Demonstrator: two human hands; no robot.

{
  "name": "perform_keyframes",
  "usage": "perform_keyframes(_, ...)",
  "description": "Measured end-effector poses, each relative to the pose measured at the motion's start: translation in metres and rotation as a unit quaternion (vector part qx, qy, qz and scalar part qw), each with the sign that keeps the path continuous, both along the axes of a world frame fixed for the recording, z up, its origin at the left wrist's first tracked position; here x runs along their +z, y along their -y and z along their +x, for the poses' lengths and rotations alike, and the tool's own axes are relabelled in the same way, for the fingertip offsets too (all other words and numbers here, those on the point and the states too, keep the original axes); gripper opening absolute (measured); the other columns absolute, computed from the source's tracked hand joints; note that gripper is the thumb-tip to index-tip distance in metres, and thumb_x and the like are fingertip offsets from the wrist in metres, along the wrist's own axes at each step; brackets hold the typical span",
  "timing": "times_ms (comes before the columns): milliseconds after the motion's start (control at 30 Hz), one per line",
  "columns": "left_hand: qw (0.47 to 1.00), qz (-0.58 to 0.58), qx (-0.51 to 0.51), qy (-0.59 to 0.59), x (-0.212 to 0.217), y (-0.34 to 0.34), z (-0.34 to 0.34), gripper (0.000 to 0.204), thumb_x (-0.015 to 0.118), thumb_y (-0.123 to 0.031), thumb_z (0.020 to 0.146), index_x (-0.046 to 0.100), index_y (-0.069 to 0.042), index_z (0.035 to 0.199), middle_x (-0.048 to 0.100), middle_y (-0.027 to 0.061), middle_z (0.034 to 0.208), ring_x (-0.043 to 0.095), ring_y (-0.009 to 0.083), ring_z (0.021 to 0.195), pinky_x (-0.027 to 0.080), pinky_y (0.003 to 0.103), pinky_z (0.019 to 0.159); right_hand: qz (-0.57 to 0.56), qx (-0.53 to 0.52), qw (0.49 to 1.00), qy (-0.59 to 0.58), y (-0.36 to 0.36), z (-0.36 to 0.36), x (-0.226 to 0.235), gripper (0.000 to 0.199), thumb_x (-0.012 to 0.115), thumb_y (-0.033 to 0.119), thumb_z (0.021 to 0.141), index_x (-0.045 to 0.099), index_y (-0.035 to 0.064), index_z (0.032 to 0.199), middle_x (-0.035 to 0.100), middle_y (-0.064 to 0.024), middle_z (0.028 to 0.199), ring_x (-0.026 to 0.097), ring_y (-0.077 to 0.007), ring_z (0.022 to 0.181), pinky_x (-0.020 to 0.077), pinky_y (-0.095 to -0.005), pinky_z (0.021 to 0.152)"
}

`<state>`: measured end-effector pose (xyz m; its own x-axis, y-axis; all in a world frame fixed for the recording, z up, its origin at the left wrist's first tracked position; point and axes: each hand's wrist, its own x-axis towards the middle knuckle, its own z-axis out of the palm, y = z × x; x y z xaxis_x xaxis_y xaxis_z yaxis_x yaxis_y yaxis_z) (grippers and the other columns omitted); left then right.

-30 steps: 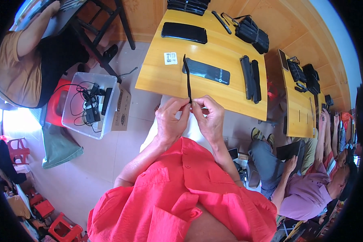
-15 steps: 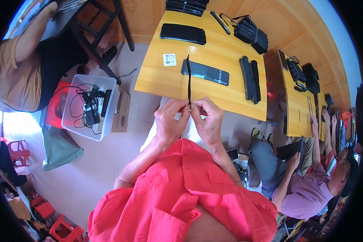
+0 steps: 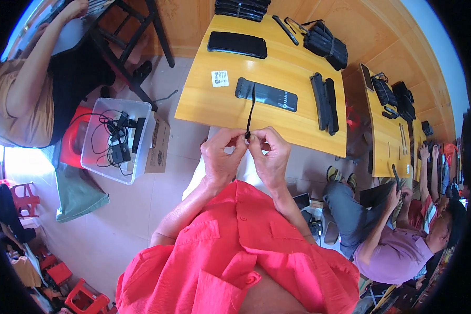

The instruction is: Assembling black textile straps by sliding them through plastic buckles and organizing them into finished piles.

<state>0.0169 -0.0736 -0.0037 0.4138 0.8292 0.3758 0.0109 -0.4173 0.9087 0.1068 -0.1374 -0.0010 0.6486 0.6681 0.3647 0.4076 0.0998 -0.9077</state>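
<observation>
Both hands meet at the near edge of the yellow table, their thumbs and fingers pinching the near end of a thin black strap. My left hand grips it from one side and my right hand from the other. The strap's free end sticks up and away from me, in front of a flat dark rectangular piece lying on the table. What exactly lies between the fingertips is partly hidden. To the right rest two long black folded strips, side by side.
A smartphone, a white square label and bundled black pieces lie on the table. On the left, a clear plastic bin holds cables and adapters. Co-workers sit at left and right, one in a purple shirt.
The strap's free end has swung a little to the right and lower, while both hands keep their pinch. At right, the co-worker in purple has drawn their hands back from the table.
</observation>
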Motion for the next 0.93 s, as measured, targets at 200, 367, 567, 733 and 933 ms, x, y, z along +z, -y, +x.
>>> perform_keyframes(200, 0.986, -0.141, -0.073, 0.055, -0.006, -0.003, -0.005, 0.014, 0.064, 0.003, 0.077, 0.06, 0.003, 0.09, 0.061, 0.0066, 0.082, 0.06, 0.0103, 0.074, 0.049, 0.022, 0.065, -0.001, 0.004, 1.0, -0.001, 0.002, 0.0, 0.005, 0.003, 0.06, -0.004, 0.076, 0.058, -0.0047, 0.078, 0.057, -0.008, 0.067, 0.059, -0.0112, 0.057, 0.0454, -0.0223, 0.05)
perform_keyframes(367, 0.938, -0.291, -0.132, 0.138, 0.0, -0.004, -0.007, 0.016, 0.064, 0.0, 0.079, 0.056, 0.001, 0.093, 0.059, 0.0043, 0.084, 0.057, 0.0079, 0.076, 0.048, 0.02, 0.068, 0.007, 0.043, 0.997, -0.067, 0.003, -0.004, 0.005, 0.004, 0.06, -0.002, 0.077, 0.059, -0.0042, 0.08, 0.057, -0.0078, 0.069, 0.06, -0.0106, 0.058, 0.0453, -0.0218, 0.05)
perform_keyframes(567, 0.999, -0.006, -0.03, -0.023, 0.002, 0.0, -0.01, 0.007, 0.058, -0.001, 0.082, 0.055, 0.002, 0.088, 0.058, 0.0105, 0.078, 0.058, 0.0184, 0.069, 0.047, 0.029, 0.063, 0.011, 0.054, 0.997, -0.048, 0.002, -0.007, 0.002, 0.001, 0.058, -0.003, 0.078, 0.058, -0.0039, 0.078, 0.057, -0.0073, 0.069, 0.058, -0.0102, 0.057, 0.0445, -0.0213, 0.05)
perform_keyframes(733, 0.975, 0.174, -0.005, -0.14, 0.003, -0.004, -0.017, 0.008, 0.053, -0.007, 0.084, 0.052, -0.002, 0.079, 0.053, 0.0132, 0.069, 0.052, 0.033, 0.061, 0.04, 0.041, 0.054, -0.015, 0.084, 0.996, -0.009, 0.005, -0.007, 0.008, 0.001, 0.057, -0.004, 0.077, 0.056, -0.0035, 0.076, 0.055, -0.0063, 0.069, 0.056, -0.0111, 0.056, 0.0457, -0.0222, 0.053)
perform_keyframes(933, 0.982, 0.026, -0.115, -0.148, 0.009, -0.011, -0.028, 0.016, 0.058, -0.014, 0.084, 0.05, -0.005, 0.073, 0.054, 0.0118, 0.069, 0.055, 0.0317, 0.063, 0.041, 0.041, 0.054, 0.033, 0.185, 0.966, -0.178, 0.012, -0.004, 0.007, 0.007, 0.049, -0.001, 0.084, 0.055, -0.0025, 0.085, 0.057, -0.008, 0.082, 0.06, -0.015, 0.069, 0.0481, -0.0205, 0.062)
